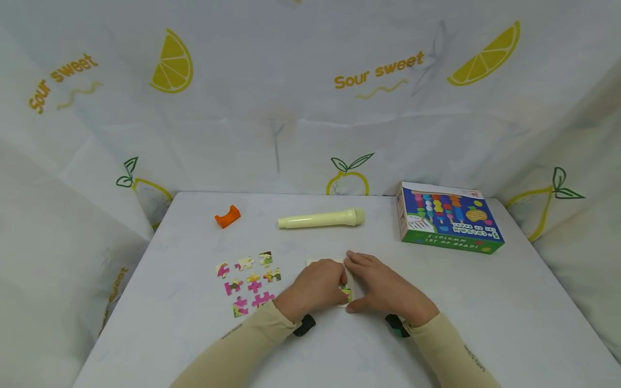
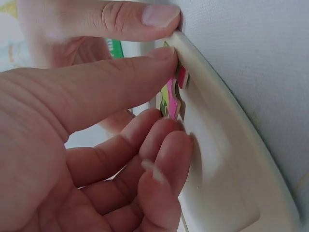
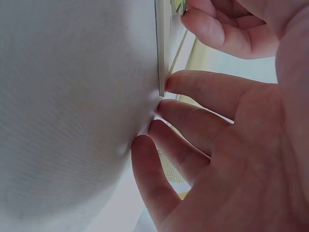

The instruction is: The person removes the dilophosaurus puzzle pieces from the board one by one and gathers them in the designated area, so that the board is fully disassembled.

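A shallow cream puzzle tray (image 1: 312, 262) lies under both hands, with green, yellow and pink colours inside its rim. My left hand (image 1: 317, 283) is over the tray, fingers curled. In the left wrist view its thumb (image 2: 120, 84) and fingertips pinch a pink and green jigsaw piece (image 2: 172, 99) at the tray floor. Beside that piece shows another with a deep pink edge (image 2: 183, 77). My right hand (image 1: 388, 285) spans the tray's right side, thumb at the near corner and forefinger at the far one. Its other fingers (image 3: 181, 147) rest on the tabletop, extended.
Several loose jigsaw pieces (image 1: 254, 286) lie in rows left of the tray. Behind are an orange curved block (image 1: 228, 217) and a pale yellow toy microphone (image 1: 320, 219). A boxed bead set (image 1: 448, 218) sits at the back right, before a lemon-print curtain (image 1: 271, 108).
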`<state>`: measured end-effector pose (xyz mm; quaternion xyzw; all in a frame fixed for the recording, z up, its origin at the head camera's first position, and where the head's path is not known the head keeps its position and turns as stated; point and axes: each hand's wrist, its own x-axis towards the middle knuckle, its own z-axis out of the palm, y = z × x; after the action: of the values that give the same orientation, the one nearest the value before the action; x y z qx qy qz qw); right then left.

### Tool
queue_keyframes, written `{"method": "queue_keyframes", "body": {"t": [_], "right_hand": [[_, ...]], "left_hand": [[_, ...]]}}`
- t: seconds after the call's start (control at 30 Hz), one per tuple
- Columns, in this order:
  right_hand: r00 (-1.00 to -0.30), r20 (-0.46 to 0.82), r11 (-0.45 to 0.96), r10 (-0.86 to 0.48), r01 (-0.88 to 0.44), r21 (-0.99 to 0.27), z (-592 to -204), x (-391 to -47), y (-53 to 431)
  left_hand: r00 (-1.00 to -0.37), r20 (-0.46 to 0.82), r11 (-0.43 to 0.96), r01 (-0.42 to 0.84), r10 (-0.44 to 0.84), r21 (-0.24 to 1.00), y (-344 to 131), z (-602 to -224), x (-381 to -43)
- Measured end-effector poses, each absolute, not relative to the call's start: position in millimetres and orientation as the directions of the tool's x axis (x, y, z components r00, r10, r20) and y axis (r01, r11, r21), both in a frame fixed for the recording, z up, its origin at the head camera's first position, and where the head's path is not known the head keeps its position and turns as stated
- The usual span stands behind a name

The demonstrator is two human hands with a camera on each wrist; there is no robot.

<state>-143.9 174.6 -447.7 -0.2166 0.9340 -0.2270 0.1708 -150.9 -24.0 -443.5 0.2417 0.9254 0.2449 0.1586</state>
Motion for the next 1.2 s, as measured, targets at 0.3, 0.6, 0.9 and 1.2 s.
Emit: {"method": "queue_keyframes", "body": {"t": [0.3, 0.6, 0.9, 1.2], "right_hand": [[-0.843, -0.208, 0.795, -0.497, -0.346, -0.498, -447, -143, 175], [-0.843, -0.218, 0.799, -0.492, -0.338, -0.498, -445, -145, 174], [-0.844, -0.211, 0.797, -0.494, -0.342, -0.498, -444, -145, 173], [-0.855, -0.264, 0.837, -0.446, -0.295, -0.46, -446, -144, 172]], "left_hand": [[-0.844, -0.185, 0.76, 0.33, 0.503, 0.56, -23, -442, -150], [-0.856, -0.137, 0.749, 0.347, 0.499, 0.564, -24, -441, -150], [-0.85, -0.115, 0.66, 0.305, 0.514, 0.687, -38, -440, -156], [-0.879, -0.169, 0.668, 0.202, 0.446, 0.716, -86, -435, -155]]}}
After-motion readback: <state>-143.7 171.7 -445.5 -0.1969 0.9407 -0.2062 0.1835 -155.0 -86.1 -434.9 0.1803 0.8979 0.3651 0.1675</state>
